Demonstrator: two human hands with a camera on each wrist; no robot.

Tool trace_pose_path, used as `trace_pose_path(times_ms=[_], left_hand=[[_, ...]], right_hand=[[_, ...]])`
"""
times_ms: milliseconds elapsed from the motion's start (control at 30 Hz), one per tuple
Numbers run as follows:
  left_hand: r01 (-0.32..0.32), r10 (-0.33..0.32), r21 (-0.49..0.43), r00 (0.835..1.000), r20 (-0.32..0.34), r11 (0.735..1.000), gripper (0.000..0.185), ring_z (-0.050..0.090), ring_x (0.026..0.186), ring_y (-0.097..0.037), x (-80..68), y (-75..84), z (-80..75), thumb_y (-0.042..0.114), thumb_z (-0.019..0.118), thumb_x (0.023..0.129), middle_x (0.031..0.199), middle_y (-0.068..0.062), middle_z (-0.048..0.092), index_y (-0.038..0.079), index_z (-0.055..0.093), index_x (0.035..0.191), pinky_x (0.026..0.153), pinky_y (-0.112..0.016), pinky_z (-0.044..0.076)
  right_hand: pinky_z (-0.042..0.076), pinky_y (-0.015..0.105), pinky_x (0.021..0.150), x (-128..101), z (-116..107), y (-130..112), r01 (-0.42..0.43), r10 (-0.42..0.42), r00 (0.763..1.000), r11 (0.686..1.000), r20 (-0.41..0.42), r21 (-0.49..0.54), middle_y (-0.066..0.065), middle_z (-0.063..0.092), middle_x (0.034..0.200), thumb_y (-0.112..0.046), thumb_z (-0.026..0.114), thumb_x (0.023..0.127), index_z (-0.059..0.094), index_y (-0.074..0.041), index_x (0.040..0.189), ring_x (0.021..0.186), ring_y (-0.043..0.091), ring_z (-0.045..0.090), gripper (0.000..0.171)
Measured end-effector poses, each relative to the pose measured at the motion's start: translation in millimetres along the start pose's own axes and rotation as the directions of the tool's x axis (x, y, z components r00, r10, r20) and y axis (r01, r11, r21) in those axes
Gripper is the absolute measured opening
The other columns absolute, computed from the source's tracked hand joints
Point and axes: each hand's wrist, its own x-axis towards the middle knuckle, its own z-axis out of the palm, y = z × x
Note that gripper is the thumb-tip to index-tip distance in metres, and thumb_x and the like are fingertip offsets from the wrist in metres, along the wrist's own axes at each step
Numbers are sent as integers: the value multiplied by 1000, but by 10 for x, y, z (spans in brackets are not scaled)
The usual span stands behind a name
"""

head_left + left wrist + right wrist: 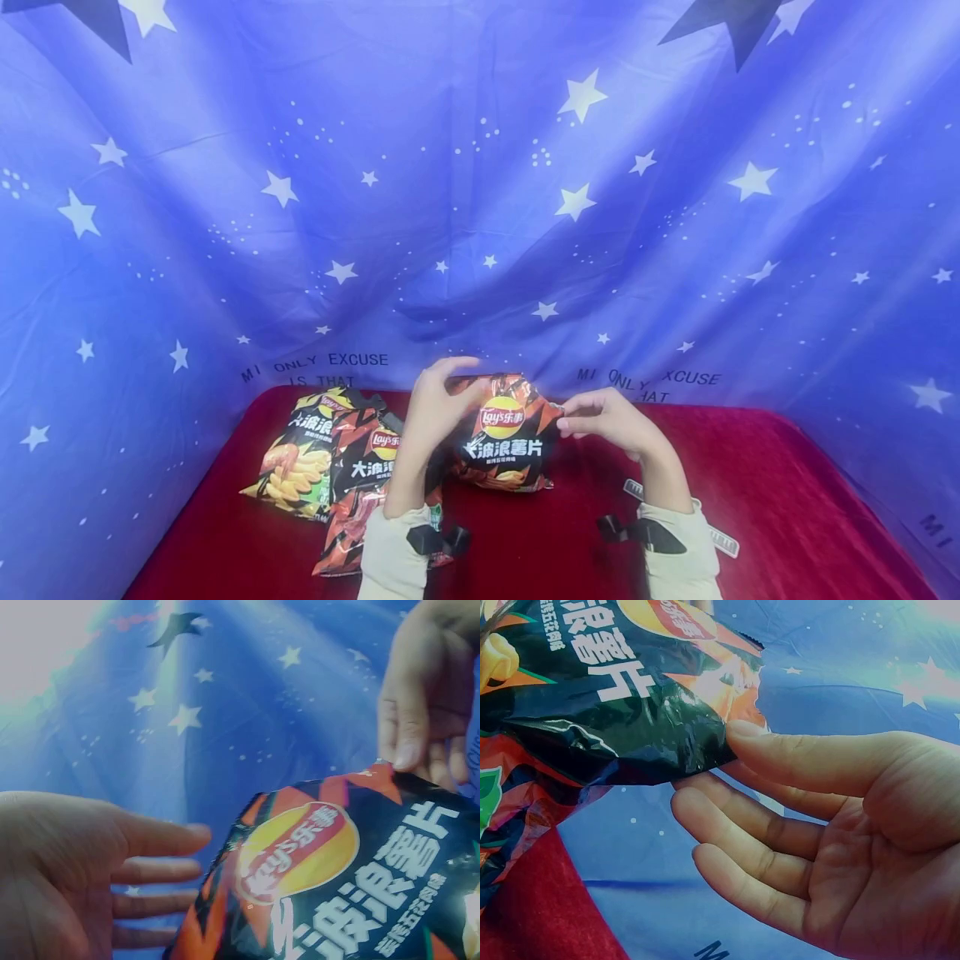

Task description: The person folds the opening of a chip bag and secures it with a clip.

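Observation:
A black-and-red Lay's chip bag (pixel 502 462) is held up over the red cloth, its printed front facing the head camera. My right hand (pixel 615 417) pinches its upper right corner between thumb and fingers; the right wrist view shows the thumb (pixel 795 761) on the front of the bag. At the other side, my left hand (pixel 438 408) is spread beside the upper left edge. In the left wrist view its fingers (pixel 154 904) look straight and reach to that edge; whether they touch it is hard to tell.
Two more chip bags lie to the left on the red cloth (pixel 780 500): a black-and-red one (pixel 348 525) overlapping one with yellow chips printed on it (pixel 288 471). A white-edged label strip (pixel 723 542) shows by the right forearm. A blue star-patterned curtain (pixel 480 208) hangs behind.

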Motion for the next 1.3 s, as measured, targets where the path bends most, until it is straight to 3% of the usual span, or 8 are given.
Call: trace_pose_path(times_ms=[133, 267, 400, 667, 967, 1300], left_hand=[[-91, 88, 81, 995, 46, 993, 40, 56, 135, -31, -18, 71, 110, 28, 82, 85, 128, -6, 72, 15, 72, 122, 123, -69, 4], [-106, 95, 145, 992, 80, 984, 46, 54, 136, -32, -36, 105, 215, 32, 86, 81, 126, -3, 73, 17, 72, 122, 122, -71, 2], [-97, 85, 176, 994, 74, 980, 42, 59, 129, -31, -41, 109, 275, 31, 88, 79, 117, -3, 75, 15, 74, 115, 121, -71, 1], [-99, 97, 104, 995, 20, 990, 31, 67, 115, -27, -37, 137, 236, 23, 90, 77, 104, -2, 78, 15, 75, 103, 123, -67, 2], [-96, 94, 26, 994, 48, 995, 32, 70, 114, -24, -23, 99, 167, 21, 89, 78, 107, -1, 78, 16, 74, 106, 124, -65, 1], [-101, 102, -16, 992, 70, 995, 34, 70, 111, -24, -8, 49, 127, 21, 86, 81, 110, -2, 78, 11, 75, 111, 126, -61, 8]], right_hand=[[61, 31, 76, 7, 13, 4, 10, -10, 1000, 1000, 5, -25, 16, 76, 92, -10, 75, 90, 73, 8, 106, 84, 19, 71, 24], [59, 29, 73, 11, 35, -7, 23, -22, 1000, 999, 15, -41, 11, 75, 85, -11, 75, 90, 75, 5, 103, 80, 17, 68, 21], [58, 31, 72, 7, 55, -35, 42, -42, 999, 997, 6, -68, 9, 74, 81, -11, 75, 90, 76, 4, 98, 76, 13, 66, 17], [57, 31, 74, 1, 74, -99, 95, -99, 992, 994, -75, -57, 3, 76, 87, -7, 78, 86, 76, 6, 97, 82, 10, 64, 17], [57, 28, 75, -1, 95, -121, 132, -136, 984, 990, -119, -40, 22, 75, 95, -3, 78, 85, 75, 9, 100, 84, 7, 66, 20], [57, 28, 74, 3, 117, -136, 123, -129, 984, 991, -120, -62, 17, 75, 95, -6, 78, 86, 76, 6, 101, 84, 8, 66, 19]])
